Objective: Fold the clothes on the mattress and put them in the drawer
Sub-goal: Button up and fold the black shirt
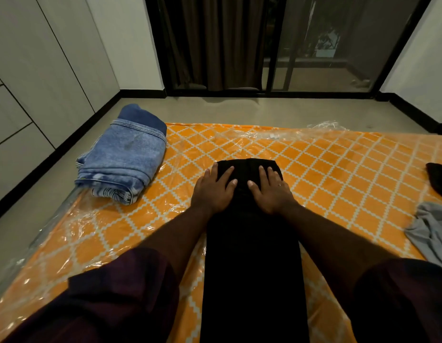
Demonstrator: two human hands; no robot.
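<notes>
black garment [252, 256] flat on mattress [338, 169]; both hands pressing it.

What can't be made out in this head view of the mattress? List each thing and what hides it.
- Black garment: near end cut by the bottom edge, too dark to name; left hand and right hand cover part.
- Grey cloth: cut by the right edge.
- Dark item beyond it: same edge.
- Drawer: not seen in this view.
</notes>
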